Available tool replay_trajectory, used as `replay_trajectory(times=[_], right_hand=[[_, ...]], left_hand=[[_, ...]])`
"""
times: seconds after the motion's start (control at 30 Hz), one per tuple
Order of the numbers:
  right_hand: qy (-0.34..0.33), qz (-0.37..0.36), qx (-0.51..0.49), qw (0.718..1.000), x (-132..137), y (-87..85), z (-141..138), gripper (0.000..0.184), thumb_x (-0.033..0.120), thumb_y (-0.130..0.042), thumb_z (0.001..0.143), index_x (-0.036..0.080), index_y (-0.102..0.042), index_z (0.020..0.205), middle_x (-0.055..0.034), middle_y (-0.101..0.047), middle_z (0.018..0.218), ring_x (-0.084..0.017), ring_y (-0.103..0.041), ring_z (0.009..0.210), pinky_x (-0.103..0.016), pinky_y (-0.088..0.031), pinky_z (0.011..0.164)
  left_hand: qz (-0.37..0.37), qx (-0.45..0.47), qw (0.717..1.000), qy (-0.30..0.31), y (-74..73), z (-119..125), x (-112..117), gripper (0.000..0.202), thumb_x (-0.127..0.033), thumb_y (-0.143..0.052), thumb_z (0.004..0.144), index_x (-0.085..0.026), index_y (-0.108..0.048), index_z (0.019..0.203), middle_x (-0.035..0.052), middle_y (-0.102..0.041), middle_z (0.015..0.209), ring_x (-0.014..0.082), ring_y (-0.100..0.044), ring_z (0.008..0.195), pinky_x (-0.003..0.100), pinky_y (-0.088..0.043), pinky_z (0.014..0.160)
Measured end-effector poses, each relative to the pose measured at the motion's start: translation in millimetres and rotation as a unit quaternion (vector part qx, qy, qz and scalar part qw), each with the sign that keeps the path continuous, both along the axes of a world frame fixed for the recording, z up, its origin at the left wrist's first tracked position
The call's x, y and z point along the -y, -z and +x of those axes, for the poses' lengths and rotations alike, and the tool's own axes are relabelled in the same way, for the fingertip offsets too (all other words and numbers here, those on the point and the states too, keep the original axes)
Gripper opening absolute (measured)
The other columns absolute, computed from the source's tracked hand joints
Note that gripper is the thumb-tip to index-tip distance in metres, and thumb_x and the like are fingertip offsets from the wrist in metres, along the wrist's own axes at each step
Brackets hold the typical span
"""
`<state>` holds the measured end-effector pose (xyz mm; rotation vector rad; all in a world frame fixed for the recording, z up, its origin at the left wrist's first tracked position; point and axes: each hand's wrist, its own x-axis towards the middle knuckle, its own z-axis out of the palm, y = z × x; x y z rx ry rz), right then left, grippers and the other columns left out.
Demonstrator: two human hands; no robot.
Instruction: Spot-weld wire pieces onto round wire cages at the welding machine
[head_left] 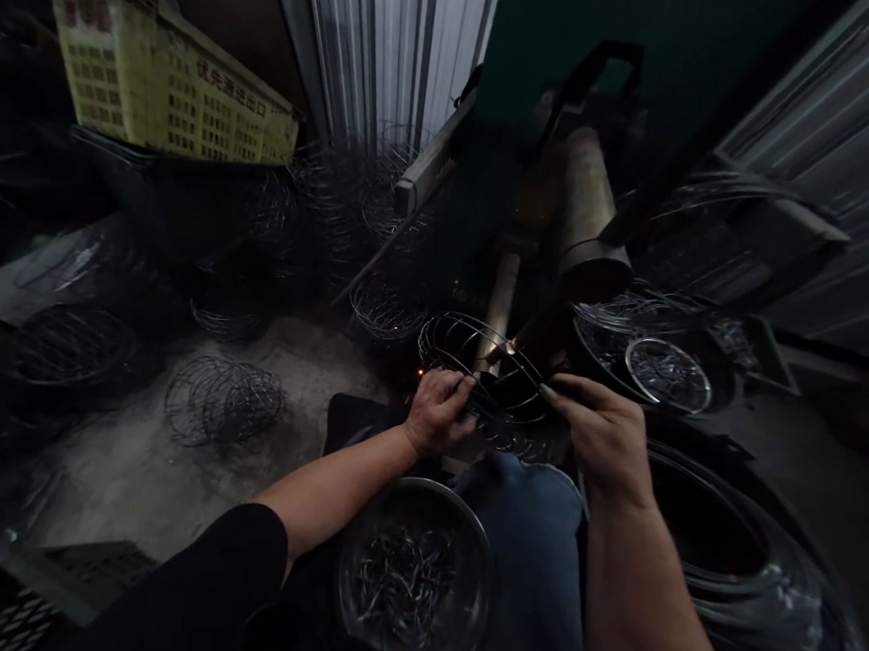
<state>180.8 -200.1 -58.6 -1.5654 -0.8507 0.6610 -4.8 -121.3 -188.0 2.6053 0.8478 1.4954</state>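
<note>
A round wire basket frame (453,332) is held between both hands, beneath the metal electrodes of a welding machine. My left hand (437,411) is closed on its near left side, fingers curled. At the right rim, my right hand (607,424) pinches the wire between thumb and fingers. The lower electrode bar (503,291) reaches into the frame, and a bright glow shows where metal meets the wire. Small orange sparks fly to the left of the frame. Below my left forearm, a metal bowl (486,570) holds many short bent wire pieces (406,579).
A thick brass-coloured cylinder (588,187) juts from the green machine (533,32). Wire baskets (224,401) lie on the floor at left, near a yellow crate (175,84). At right are a tub with a small bowl (707,387) of metal pieces and a large wire coil (775,593).
</note>
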Motion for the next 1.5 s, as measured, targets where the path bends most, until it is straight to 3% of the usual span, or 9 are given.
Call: replay_trajectory(times=[0.13, 0.23, 0.4, 0.53, 0.77, 0.97, 1.13, 1.33, 1.5], right_hand=[[-0.027, -0.014, 0.042, 0.999, -20, -21.3, -7, 0.037, 0.048, -0.086, 0.050, 0.019, -0.077, 0.069, -0.0035, -0.071, 0.067, -0.018, -0.062, 0.061, -0.030, -0.048, 0.057], [-0.040, -0.016, 0.057, 0.997, -28, -26.7, -11, 0.038, 0.051, -0.086, 0.049, 0.018, -0.075, 0.065, -0.0025, -0.068, 0.062, -0.017, -0.060, 0.058, -0.029, -0.046, 0.054], [-0.060, -0.036, 0.012, 0.997, -20, -21.8, 0, 0.039, 0.050, -0.087, 0.052, 0.020, -0.077, 0.075, -0.0012, -0.068, 0.066, -0.015, -0.059, 0.060, -0.026, -0.045, 0.052], [-0.094, -0.078, -0.039, 0.992, -3, -11.5, 20, 0.048, 0.052, -0.090, 0.048, 0.020, -0.078, 0.082, -0.0036, -0.072, 0.072, -0.017, -0.063, 0.061, -0.027, -0.050, 0.054], [-0.047, -0.018, 0.018, 0.999, -9, -12.7, 15, 0.042, 0.050, -0.090, 0.047, 0.019, -0.078, 0.072, -0.0035, -0.071, 0.068, -0.016, -0.061, 0.059, -0.027, -0.050, 0.053], [-0.051, -0.049, -0.042, 0.997, -27, -26.5, 8, 0.047, 0.048, -0.092, 0.038, 0.016, -0.076, 0.068, -0.0026, -0.067, 0.060, -0.014, -0.059, 0.053, -0.026, -0.046, 0.049], [-0.053, -0.077, -0.057, 0.994, -21, -29.6, 15, 0.049, 0.047, -0.093, 0.037, 0.017, -0.077, 0.072, -0.0017, -0.067, 0.061, -0.014, -0.058, 0.054, -0.026, -0.046, 0.049], [-0.076, -0.120, -0.083, 0.986, 9, -6.1, 49, 0.050, 0.041, -0.095, 0.037, 0.020, -0.079, 0.080, -0.0037, -0.074, 0.073, -0.016, -0.063, 0.063, -0.026, -0.051, 0.057], [-0.030, -0.051, -0.072, 0.996, 15, 2.1, 34, 0.042, 0.039, -0.094, 0.037, 0.020, -0.078, 0.071, -0.0034, -0.073, 0.070, -0.017, -0.064, 0.062, -0.029, -0.052, 0.058]], left_hand=[[-0.054, 0.018, 0.998, 0.002, -0.6, 2, 1, 0.068, -0.037, -0.062, 0.080, -0.018, -0.046, 0.144, 0.0139, -0.062, 0.117, 0.0249, -0.060, 0.109, 0.043, -0.052, 0.094], [-0.085, 0.019, 0.996, -0.002, -1.1, 4, 1, 0.066, -0.041, -0.062, 0.080, -0.016, -0.050, 0.140, 0.0142, -0.063, 0.118, 0.0253, -0.061, 0.109, 0.042, -0.053, 0.093], [-0.106, 0.040, 0.994, 0.003, -5.0, 10, -1, 0.046, -0.030, -0.058, 0.085, -0.018, -0.058, 0.130, 0.0120, -0.066, 0.114, 0.0224, -0.062, 0.107, 0.041, -0.053, 0.093], [-0.141, 0.035, 0.988, 0.053, -5.2, 11, -6, 0.037, -0.031, -0.053, 0.092, -0.018, -0.062, 0.125, 0.0115, -0.066, 0.111, 0.0196, -0.063, 0.104, 0.037, -0.056, 0.089], [-0.195, 0.096, 0.973, 0.080, -7.7, 9, -1, 0.027, -0.033, -0.059, 0.091, -0.018, -0.068, 0.111, 0.0091, -0.070, 0.106, 0.0166, -0.067, 0.096, 0.034, -0.059, 0.088], [-0.224, 0.112, 0.965, 0.075, -17.5, 9, 1, 0.031, -0.026, -0.064, 0.086, -0.016, -0.067, 0.116, 0.0092, -0.069, 0.109, 0.0179, -0.066, 0.102, 0.034, -0.057, 0.094], [-0.246, 0.094, 0.963, 0.064, -23.7, 4, 4, 0.036, -0.027, -0.066, 0.083, -0.017, -0.066, 0.118, 0.0089, -0.069, 0.110, 0.0191, -0.066, 0.104, 0.036, -0.056, 0.095], [-0.286, 0.049, 0.956, 0.036, -27.2, 8, 9, 0.066, -0.035, -0.080, 0.070, -0.014, -0.060, 0.129, 0.0134, -0.067, 0.121, 0.0259, -0.064, 0.112, 0.042, -0.054, 0.101], [-0.342, 0.100, 0.934, 0.028, -19.8, 11, 10, 0.070, -0.038, -0.082, 0.067, -0.013, -0.060, 0.128, 0.0137, -0.068, 0.121, 0.0268, -0.064, 0.113, 0.043, -0.052, 0.103]])
